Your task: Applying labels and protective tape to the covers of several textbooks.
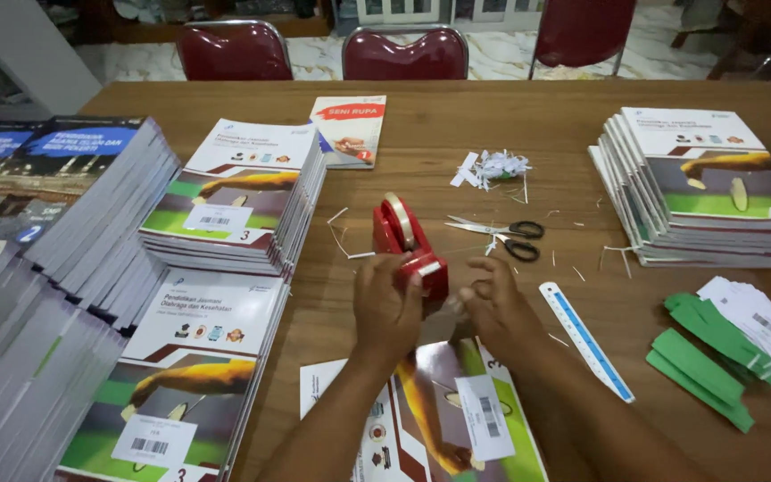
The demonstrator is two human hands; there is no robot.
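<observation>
A red tape dispenser (401, 237) with a roll of clear tape stands in the middle of the wooden table (457, 134). My left hand (385, 303) rests on its near end, fingers curled over the cutter. Just to the right, my right hand (491, 299) pinches a strip of clear tape pulled from the dispenser. Below both hands lies a glossy book (430, 419) with a white barcode label (484, 418) on its cover.
Stacks of books (234, 192) fill the left side, and another stack (711, 187) sits at the right. Scissors (503, 236), paper scraps (493, 167), a ruler (586, 339), green paper strips (707, 357) and white labels (765, 321) lie around. Red chairs (403, 54) stand behind.
</observation>
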